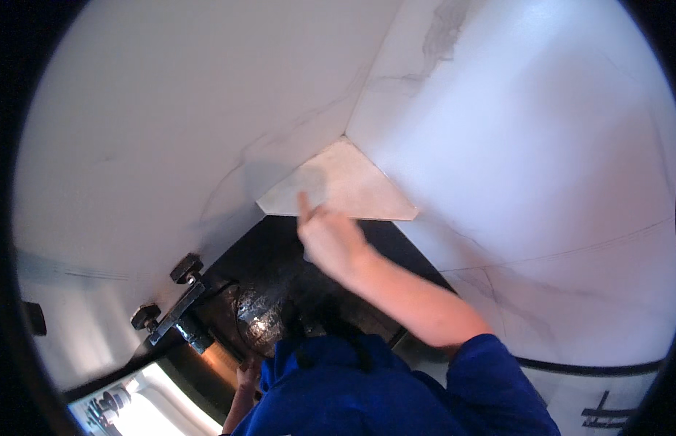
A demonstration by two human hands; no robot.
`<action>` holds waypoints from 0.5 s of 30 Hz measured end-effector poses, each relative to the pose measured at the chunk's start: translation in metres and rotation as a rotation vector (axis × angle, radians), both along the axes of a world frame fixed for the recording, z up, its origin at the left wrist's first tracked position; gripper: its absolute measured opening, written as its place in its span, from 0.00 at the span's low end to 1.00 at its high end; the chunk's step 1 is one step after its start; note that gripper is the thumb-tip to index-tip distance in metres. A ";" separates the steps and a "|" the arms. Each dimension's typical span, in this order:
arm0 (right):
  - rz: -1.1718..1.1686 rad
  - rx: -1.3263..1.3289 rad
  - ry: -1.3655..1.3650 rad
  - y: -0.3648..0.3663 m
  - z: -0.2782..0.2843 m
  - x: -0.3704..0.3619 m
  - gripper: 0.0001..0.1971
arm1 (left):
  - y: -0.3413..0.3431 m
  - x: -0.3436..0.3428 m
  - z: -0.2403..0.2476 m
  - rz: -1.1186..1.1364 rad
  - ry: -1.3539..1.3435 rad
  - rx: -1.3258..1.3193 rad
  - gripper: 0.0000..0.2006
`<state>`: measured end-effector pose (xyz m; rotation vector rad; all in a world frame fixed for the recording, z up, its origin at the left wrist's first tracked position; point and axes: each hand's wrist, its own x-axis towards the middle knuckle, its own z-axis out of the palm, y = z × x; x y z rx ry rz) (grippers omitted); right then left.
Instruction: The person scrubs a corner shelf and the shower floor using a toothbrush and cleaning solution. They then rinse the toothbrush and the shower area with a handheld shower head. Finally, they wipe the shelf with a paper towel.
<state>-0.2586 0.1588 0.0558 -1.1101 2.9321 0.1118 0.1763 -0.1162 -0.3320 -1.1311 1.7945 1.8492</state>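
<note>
A pale triangular corner shelf (359,182) sits where two marbled walls meet. My right hand (330,236) is over its front edge, slightly blurred, with one finger stretched out over the shelf's left part. The other fingers are curled in, and a small pale bit shows under the fist, too little to name. Down at the lower left, my left hand (247,374) is low beside my body, near a brownish-orange upright surface (221,361). Its fingers are mostly hidden, so I cannot see what it holds, if anything.
A black wall fitting with two knobs (176,309) juts out from the left wall (134,145). The right wall (541,160) is white with grey veins. Below the shelf lies a dark, shiny floor (261,312). Bright light shows at the lower left.
</note>
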 end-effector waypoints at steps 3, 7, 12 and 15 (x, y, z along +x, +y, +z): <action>-0.015 -0.126 -0.048 0.003 0.005 0.007 0.35 | -0.015 0.009 -0.024 -0.113 0.179 -0.005 0.11; -0.333 0.113 0.046 0.082 0.023 -0.039 0.31 | -0.029 0.000 -0.023 0.035 -0.022 0.133 0.11; -0.395 0.185 0.100 0.137 0.015 0.028 0.32 | -0.036 -0.004 -0.019 0.067 0.032 0.162 0.12; -0.338 0.179 0.239 0.128 0.010 0.023 0.26 | -0.034 -0.018 -0.004 0.010 0.023 0.105 0.12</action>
